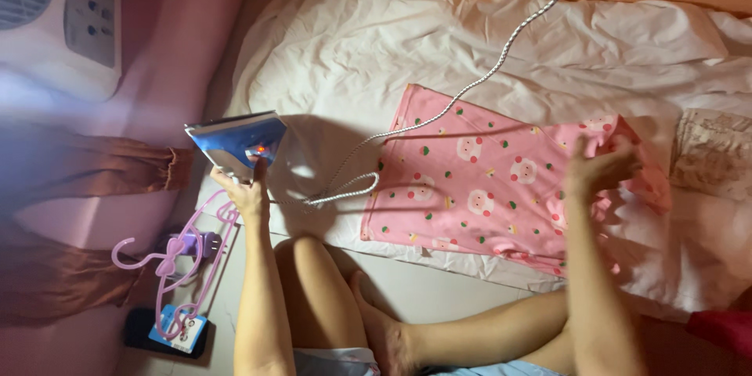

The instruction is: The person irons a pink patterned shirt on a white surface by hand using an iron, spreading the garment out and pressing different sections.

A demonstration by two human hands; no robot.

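My left hand grips the handle of a blue steam iron, held up off the bedding at the left; a small orange light glows on it. Its braided white cord runs across the white sheet and up to the top edge. A pink garment printed with small cartoon faces and dots lies spread on the sheet. My right hand clutches the garment's far right end, bunching the fabric there. My bare legs are folded below the garment.
A white appliance with a vent and buttons stands top left. Brown cloth drapes at the left. A pink hanger and a dark flat object lie on the floor. Folded beige fabric rests at the right.
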